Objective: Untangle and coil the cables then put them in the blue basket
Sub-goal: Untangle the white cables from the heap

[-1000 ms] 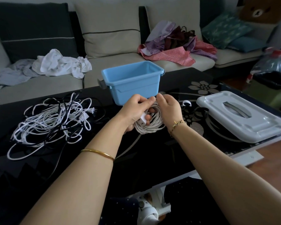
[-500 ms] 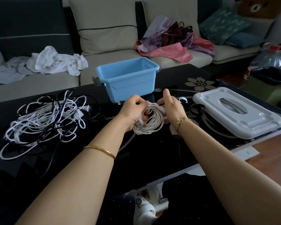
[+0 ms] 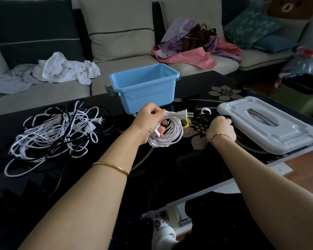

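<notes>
One white coil (image 3: 172,136) clenched in L hand (image 3: 148,121), prob. so loops don't spring; R hand (image 3: 221,129) curled beside grey lid (image 3: 278,134), contents can't tell.

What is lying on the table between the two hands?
A small yellow band on the black glass table, beside the coiled white cable the left hand holds. Head view shows it.

On the table (image 3: 170,168): tangled cables (image 3: 56,134) left, lid (image 3: 267,123) right — basket (image 3: 145,91) behind, coiled cable (image 3: 170,136) before it.
</notes>
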Tool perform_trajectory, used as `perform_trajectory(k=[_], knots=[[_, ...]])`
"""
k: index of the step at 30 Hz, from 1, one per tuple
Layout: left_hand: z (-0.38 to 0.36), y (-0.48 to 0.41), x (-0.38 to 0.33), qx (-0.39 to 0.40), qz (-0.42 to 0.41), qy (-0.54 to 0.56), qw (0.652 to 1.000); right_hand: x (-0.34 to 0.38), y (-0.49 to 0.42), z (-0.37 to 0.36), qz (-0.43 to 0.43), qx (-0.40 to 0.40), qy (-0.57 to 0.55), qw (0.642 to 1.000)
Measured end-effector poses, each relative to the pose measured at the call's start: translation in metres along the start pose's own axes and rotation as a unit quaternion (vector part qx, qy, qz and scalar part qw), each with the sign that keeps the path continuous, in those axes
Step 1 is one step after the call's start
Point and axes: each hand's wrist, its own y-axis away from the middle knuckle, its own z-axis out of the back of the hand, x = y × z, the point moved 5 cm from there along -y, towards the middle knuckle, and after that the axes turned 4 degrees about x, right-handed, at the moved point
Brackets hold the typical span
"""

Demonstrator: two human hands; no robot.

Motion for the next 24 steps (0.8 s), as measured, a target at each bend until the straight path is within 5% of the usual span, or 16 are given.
perform_trajectory(k=[8, 12, 17, 24], knots=[[0.006, 0.001, -0.002, -0.015, 0.0, 0.01, 1.0, 0.003, 0.013, 0.015, 0.052, 0.002, 0.081, 0.995], [0.017, 0.001, -0.005, -0.051, -0.008, 0.017, 0.999, 0.043, 0.029, 0.043, 0.152, 0.008, 0.05, 0.987], [0.046, 0.007, -0.013, -0.125, -0.031, -0.003, 0.992, 0.093, 0.092, 0.052, 0.401, 0.098, 0.101, 0.905], [0.082, 0.029, -0.021, -0.168, -0.069, -0.053, 0.982, 0.146, 0.14, 0.034, 0.531, 0.036, 0.15, 0.833]])
